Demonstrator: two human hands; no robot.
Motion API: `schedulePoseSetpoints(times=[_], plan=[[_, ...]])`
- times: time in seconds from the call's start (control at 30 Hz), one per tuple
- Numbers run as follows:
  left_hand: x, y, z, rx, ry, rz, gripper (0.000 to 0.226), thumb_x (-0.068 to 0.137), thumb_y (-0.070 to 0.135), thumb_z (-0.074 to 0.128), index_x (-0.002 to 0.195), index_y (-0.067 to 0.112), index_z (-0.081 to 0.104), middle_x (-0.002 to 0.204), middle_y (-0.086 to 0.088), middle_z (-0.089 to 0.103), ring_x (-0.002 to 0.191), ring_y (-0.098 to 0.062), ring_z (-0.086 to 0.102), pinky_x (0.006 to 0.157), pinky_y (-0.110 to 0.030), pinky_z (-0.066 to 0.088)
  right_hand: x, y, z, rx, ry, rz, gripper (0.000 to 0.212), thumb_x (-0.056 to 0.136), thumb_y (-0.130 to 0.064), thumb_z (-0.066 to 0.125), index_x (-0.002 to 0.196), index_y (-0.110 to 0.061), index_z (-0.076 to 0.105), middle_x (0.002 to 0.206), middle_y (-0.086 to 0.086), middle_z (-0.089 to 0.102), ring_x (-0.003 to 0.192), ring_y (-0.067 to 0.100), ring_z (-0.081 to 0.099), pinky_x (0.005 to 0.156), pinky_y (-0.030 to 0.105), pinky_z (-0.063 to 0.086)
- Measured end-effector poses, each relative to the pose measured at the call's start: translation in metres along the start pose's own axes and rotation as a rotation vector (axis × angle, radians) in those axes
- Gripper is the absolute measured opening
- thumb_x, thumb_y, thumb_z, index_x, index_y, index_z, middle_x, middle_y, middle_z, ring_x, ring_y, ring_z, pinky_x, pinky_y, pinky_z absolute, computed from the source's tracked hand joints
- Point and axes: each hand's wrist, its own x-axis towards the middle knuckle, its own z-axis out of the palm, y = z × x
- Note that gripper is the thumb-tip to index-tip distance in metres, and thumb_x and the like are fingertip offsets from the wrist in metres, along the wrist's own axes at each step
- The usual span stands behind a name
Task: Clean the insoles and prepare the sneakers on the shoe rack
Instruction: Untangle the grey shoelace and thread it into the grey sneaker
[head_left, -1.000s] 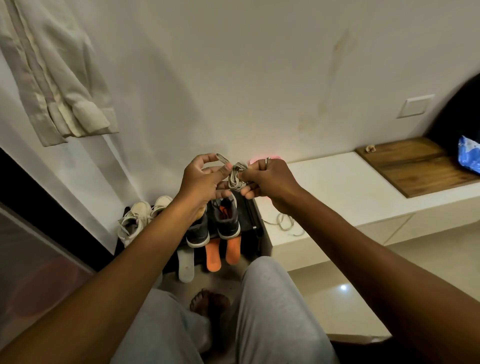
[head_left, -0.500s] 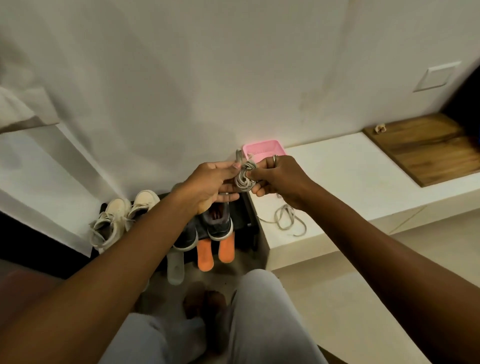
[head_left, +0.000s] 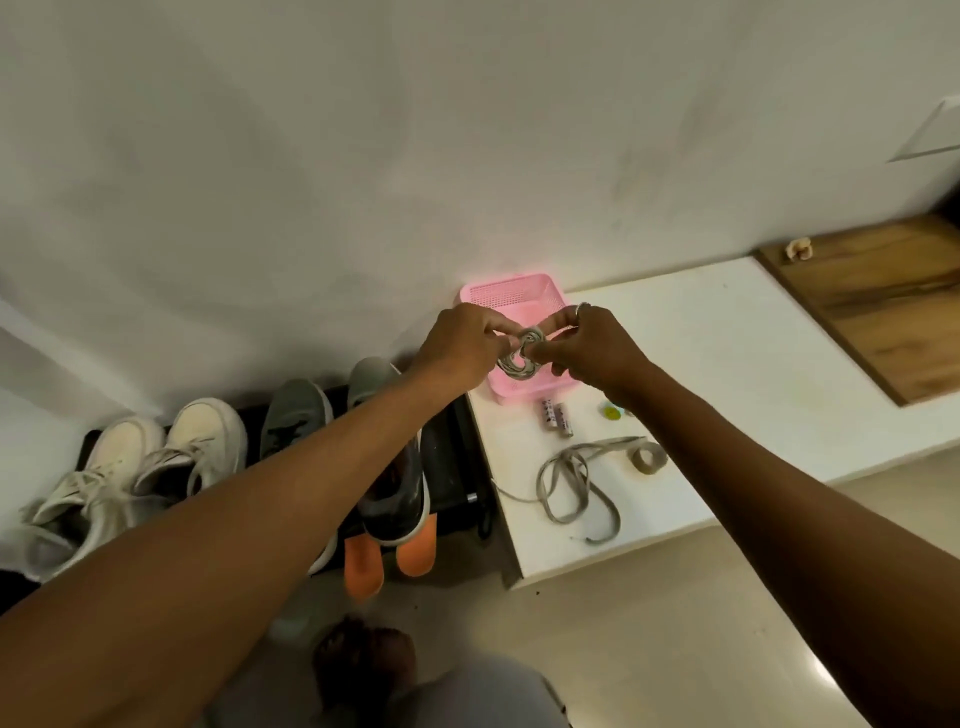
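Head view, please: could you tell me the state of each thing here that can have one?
Left hand, pinching the coiled lace.
Right hand, pinching the same coil.
Coiled lace, wound up, held over the pink basket.
Pink basket, upright on the ledge.
Loose lace, uncoiled, lying on the ledge.
White sneakers, laced, on the rack.
Grey sneakers, on the rack.
Orange insoles, sticking out past the grey sneakers' heels.

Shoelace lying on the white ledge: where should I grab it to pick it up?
Probably pinch the loose shoelace at its curled-up end, coming straight down from above. The rest lies flat on the white ledge in thin loops, but that curl stands up a little, so your fingers can close on it.
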Motion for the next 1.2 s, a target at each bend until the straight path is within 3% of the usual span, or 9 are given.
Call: schedulePoseSetpoints(times=[0.1,0.2,0.4,0.53,0.67,0.87,0.97,1.03,1.2], plan=[[0.024,-0.016,0.011,0.097,-0.028,0.041,0.022,0.096,0.021,0.07,0.116,0.02,0.077,0.109,-0.001,0.077,0.081,-0.005,0.064,0.08,-0.024,0.055,0.026,0.011,0.004,-0.033,0.014,0.012,0.039,0.075,-0.011,0.086,0.099,-0.011,0.055,0.075,0.012,0.074,0.054,0.015,0.063,0.043,0.021,0.041],[0.042,-0.028,0.02,0.226,-0.064,0.066,0.023,0.098,0.026,0.067,0.118,0.023,0.076,0.108,-0.002,0.077,0.086,-0.015,0.066,0.085,-0.037,0.057,0.048,0.023,0.009,-0.093,-0.003,0.0,0.035,0.076,-0.011,0.085,0.092,-0.014,0.054,0.075,0.011,0.074,0.055,0.016,0.065,0.044,0.022,0.041],[0.064,-0.037,0.037,0.711,-0.091,0.216,0.025,0.103,0.033,0.056,0.117,0.03,0.076,0.107,0.001,0.076,0.097,-0.021,0.065,0.092,-0.037,0.037,0.074,0.042,0.018,-0.294,-0.055,-0.014,0.027,0.078,-0.012,0.085,0.081,-0.015,0.059,0.076,0.006,0.075,0.057,0.017,0.069,0.055,0.025,0.051],[0.074,-0.039,0.047,0.947,-0.147,0.236,0.024,0.102,0.032,0.056,0.113,0.027,0.076,0.104,0.002,0.075,0.102,-0.023,0.063,0.112,-0.048,0.031,0.082,0.048,0.025,-0.434,-0.112,-0.018,0.023,0.075,-0.011,0.087,0.078,-0.013,0.063,0.075,0.002,0.07,0.054,0.008,0.061,0.052,0.017,0.045],[0.072,-0.03,0.053,1.161,-0.24,0.267,0.023,0.102,0.029,0.05,0.105,0.019,0.071,0.103,-0.003,0.072,0.104,-0.026,0.062,0.104,-0.044,0.034,0.087,0.054,0.032,-0.571,-0.187,-0.012,0.024,0.074,-0.021,0.087,0.083,-0.006,0.071,0.085,0.007,0.071,0.072,0.017,0.061,0.064,0.026,0.044],[0.072,-0.029,0.058,1.149,-0.284,0.192,0.015,0.099,0.033,0.055,0.094,0.021,0.062,0.107,-0.004,0.07,0.112,-0.027,0.058,0.109,-0.048,0.029,0.095,0.056,0.037,-0.701,-0.232,-0.009,0.034,0.073,-0.029,0.088,0.091,-0.004,0.072,0.09,0.007,0.073,0.078,0.02,0.06,0.067,0.027,0.043],[0.076,-0.032,0.057,1.095,-0.277,0.173,0.02,0.097,0.033,0.059,0.107,0.022,0.072,0.108,-0.003,0.07,0.117,-0.027,0.053,0.107,-0.048,0.029,0.098,0.052,0.037,-0.765,-0.293,-0.004,0.034,0.073,-0.042,0.086,0.078,-0.013,0.069,0.075,-0.002,0.066,0.074,0.018,0.058,0.07,0.028,0.046],[0.079,-0.034,0.056,1.042,-0.283,0.156,0.024,0.095,0.033,0.061,0.113,0.024,0.073,0.111,-0.002,0.069,0.119,-0.027,0.05,0.108,-0.051,0.027,0.097,0.049,0.034,-0.773,-0.323,0.021,0.036,0.073,-0.048,0.083,0.065,-0.018,0.064,0.065,-0.006,0.06,0.068,0.018,0.055,0.064,0.028,0.045],[0.077,-0.031,0.05,0.933,-0.223,0.134,0.025,0.094,0.024,0.06,0.114,0.024,0.075,0.111,-0.001,0.069,0.116,-0.026,0.051,0.113,-0.055,0.027,0.089,0.039,0.023,-0.575,-0.18,-0.018,0.026,0.085,-0.024,0.074,0.09,0.001,0.077,0.092,0.019,0.075,0.081,0.029,0.065,0.06,0.025,0.041]])
